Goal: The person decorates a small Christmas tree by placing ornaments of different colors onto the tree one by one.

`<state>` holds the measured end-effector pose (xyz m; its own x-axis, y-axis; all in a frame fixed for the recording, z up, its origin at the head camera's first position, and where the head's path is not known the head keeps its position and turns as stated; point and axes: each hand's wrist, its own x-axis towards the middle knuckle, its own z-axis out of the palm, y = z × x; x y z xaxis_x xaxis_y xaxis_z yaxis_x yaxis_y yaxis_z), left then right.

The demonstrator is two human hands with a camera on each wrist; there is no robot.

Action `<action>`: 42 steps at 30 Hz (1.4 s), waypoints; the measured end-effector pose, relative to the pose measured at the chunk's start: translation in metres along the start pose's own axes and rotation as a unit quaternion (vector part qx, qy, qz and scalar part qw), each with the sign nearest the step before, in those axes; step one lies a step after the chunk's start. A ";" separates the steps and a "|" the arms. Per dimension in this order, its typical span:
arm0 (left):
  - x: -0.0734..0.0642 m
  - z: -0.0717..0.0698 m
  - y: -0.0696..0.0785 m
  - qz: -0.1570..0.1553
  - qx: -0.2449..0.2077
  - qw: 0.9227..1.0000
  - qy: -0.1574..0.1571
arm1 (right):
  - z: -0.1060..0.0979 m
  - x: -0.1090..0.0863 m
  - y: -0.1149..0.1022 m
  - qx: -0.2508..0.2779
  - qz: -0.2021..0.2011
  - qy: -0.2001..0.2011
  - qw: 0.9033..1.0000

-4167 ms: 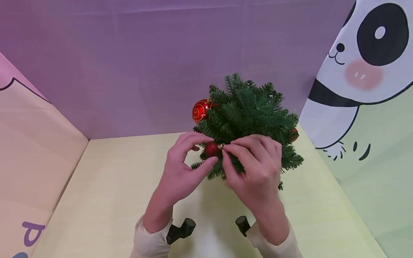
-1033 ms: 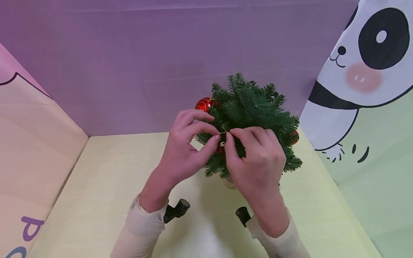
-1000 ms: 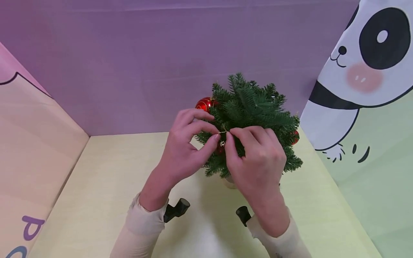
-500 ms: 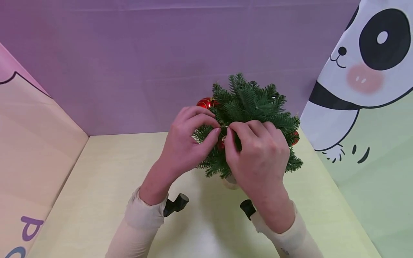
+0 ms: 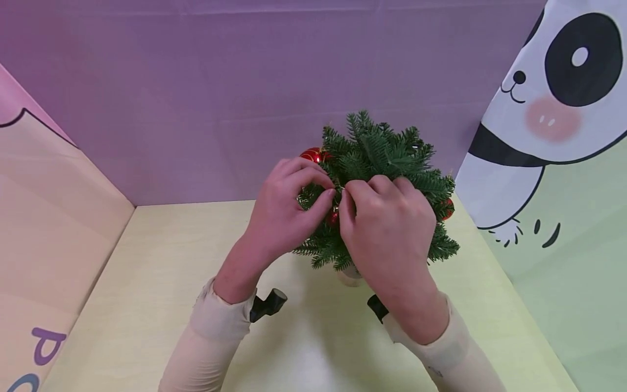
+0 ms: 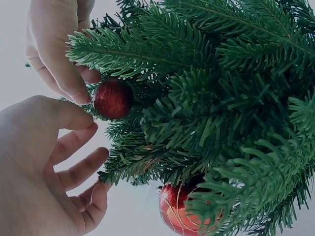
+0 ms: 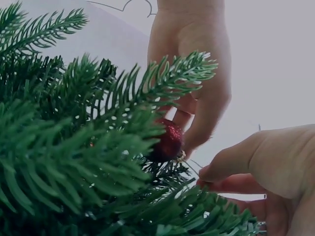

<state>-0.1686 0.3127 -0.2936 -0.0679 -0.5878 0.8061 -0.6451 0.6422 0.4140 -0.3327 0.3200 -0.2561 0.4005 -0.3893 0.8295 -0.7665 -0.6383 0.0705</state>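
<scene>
A small green Christmas tree (image 5: 377, 147) stands on the table, and a small red glittery bauble (image 5: 333, 219) hangs at its near left side. Its thin gold string (image 7: 193, 166) runs up from the metal cap, as the right wrist view shows. My right hand (image 5: 392, 234) pinches this string between thumb and forefinger. Just left of it, my left hand (image 5: 289, 204) has thumb and forefinger tips together at the string, its other fingers loosely bent. In the left wrist view the bauble sits right by the fingertips, among green needles.
A larger red bauble with gold swirls (image 5: 313, 155) hangs at the tree's left, another red bauble (image 5: 447, 209) at its right. The pale pot (image 5: 350, 276) shows below the branches. Black wrist mounts (image 5: 268, 305) stick inward over the light table (image 5: 186, 261). Printed cloth walls surround it.
Earlier the left hand was around the bauble while the right pinched its cap. Both hands then moved to the string, and have since shifted slightly up and toward the tree.
</scene>
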 end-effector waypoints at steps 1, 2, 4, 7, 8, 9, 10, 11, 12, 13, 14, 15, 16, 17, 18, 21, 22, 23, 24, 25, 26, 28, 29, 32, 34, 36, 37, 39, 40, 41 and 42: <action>0.000 0.000 0.000 -0.004 0.002 1.000 -0.001 | 0.000 0.001 0.000 -0.003 -0.002 -0.002 1.000; 0.000 0.000 0.000 -0.009 0.004 1.000 -0.002 | 0.000 0.001 -0.001 -0.006 -0.005 -0.004 1.000; 0.000 0.000 0.000 -0.015 0.009 1.000 -0.004 | 0.000 0.002 -0.001 -0.013 -0.010 -0.008 1.000; 0.000 0.000 0.000 -0.021 0.014 1.000 -0.007 | 0.000 0.003 0.000 -0.026 -0.010 -0.015 1.000; -0.001 0.000 0.000 -0.022 0.014 1.000 -0.007 | 0.000 0.003 0.001 -0.030 -0.010 -0.017 0.999; -0.001 0.000 0.000 -0.022 0.013 1.000 -0.008 | 0.000 0.003 0.001 -0.035 -0.007 -0.019 0.999; -0.001 0.000 0.000 -0.022 0.012 1.000 -0.008 | 0.000 0.003 0.002 -0.037 -0.005 -0.021 0.999; -0.001 0.001 -0.001 -0.022 0.011 1.000 -0.008 | 0.000 0.003 0.003 -0.039 -0.003 -0.023 0.999; -0.002 0.001 -0.001 -0.021 0.009 1.000 -0.007 | 0.000 0.003 0.003 -0.039 -0.002 -0.024 0.999; -0.002 0.002 -0.001 -0.021 0.008 1.000 -0.006 | 0.000 0.003 0.003 -0.039 -0.001 -0.026 0.999; -0.002 0.002 -0.001 -0.020 0.007 1.000 -0.006 | 0.000 0.003 0.004 -0.039 -0.001 -0.028 0.999; -0.002 0.002 -0.001 -0.019 0.006 1.000 -0.006 | 0.000 0.003 0.004 -0.037 0.000 -0.030 0.999; -0.002 0.003 -0.002 -0.020 0.006 1.000 -0.006 | 0.000 0.003 0.004 -0.036 0.000 -0.031 0.999; -0.003 0.003 -0.002 -0.020 0.006 1.000 -0.006 | 0.000 0.003 0.005 -0.036 -0.001 -0.034 0.999; -0.003 0.003 -0.002 -0.020 0.006 1.000 -0.005 | -0.001 0.003 0.005 -0.036 -0.001 -0.037 0.999; -0.004 0.004 -0.004 -0.022 0.009 1.000 -0.005 | -0.001 0.002 0.005 -0.034 -0.002 -0.047 0.998; -0.004 0.004 -0.004 -0.022 0.010 1.000 -0.004 | -0.002 0.002 0.005 -0.033 -0.003 -0.050 0.998; -0.004 0.004 -0.004 -0.022 0.010 1.000 -0.004 | -0.002 0.001 0.005 -0.032 -0.003 -0.052 0.998; -0.004 0.004 -0.004 -0.022 0.010 1.000 -0.003 | -0.002 0.001 0.006 -0.032 -0.004 -0.053 0.998; -0.005 0.005 -0.005 -0.022 0.010 1.000 -0.003 | -0.002 0.001 0.006 -0.032 -0.006 -0.054 0.998; -0.005 0.005 -0.005 -0.021 0.010 1.000 -0.002 | -0.002 0.001 0.006 -0.032 -0.007 -0.053 0.998; -0.005 0.005 -0.005 -0.021 0.008 1.000 -0.002 | -0.002 0.001 0.006 -0.032 -0.009 -0.052 0.998; -0.006 0.005 -0.006 -0.021 0.007 1.000 -0.002 | -0.002 0.001 0.006 -0.033 -0.010 -0.051 0.998; -0.006 0.005 -0.006 -0.021 0.005 1.000 -0.002 | -0.002 0.001 0.006 -0.031 -0.012 -0.051 0.998; -0.006 0.005 -0.006 -0.019 0.003 1.000 -0.001 | -0.002 0.001 0.006 -0.030 -0.012 -0.053 0.998; -0.007 0.005 -0.007 -0.017 0.001 1.000 -0.001 | -0.002 0.000 0.006 -0.028 -0.012 -0.055 0.998; -0.007 0.005 -0.007 -0.016 0.000 1.000 0.000 | -0.003 0.000 0.006 -0.027 -0.013 -0.056 0.998; -0.008 0.005 -0.008 -0.015 -0.001 1.000 0.000 | -0.003 0.000 0.007 -0.026 -0.013 -0.058 0.998; -0.008 0.005 -0.008 -0.015 -0.001 1.000 -0.001 | -0.003 0.000 0.007 -0.026 -0.014 -0.059 0.998; -0.008 0.005 -0.008 -0.015 -0.002 1.000 -0.001 | -0.003 0.000 0.007 -0.026 -0.015 -0.060 0.998; -0.008 0.005 -0.009 -0.016 -0.002 1.000 -0.001 | -0.003 0.000 0.007 -0.026 -0.015 -0.060 0.998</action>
<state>-0.1665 0.3093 -0.3061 -0.0490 -0.6084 0.7921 -0.6436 0.6257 0.4407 -0.3401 0.3174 -0.2536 0.4792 -0.4491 0.7541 -0.7768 -0.6169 0.1263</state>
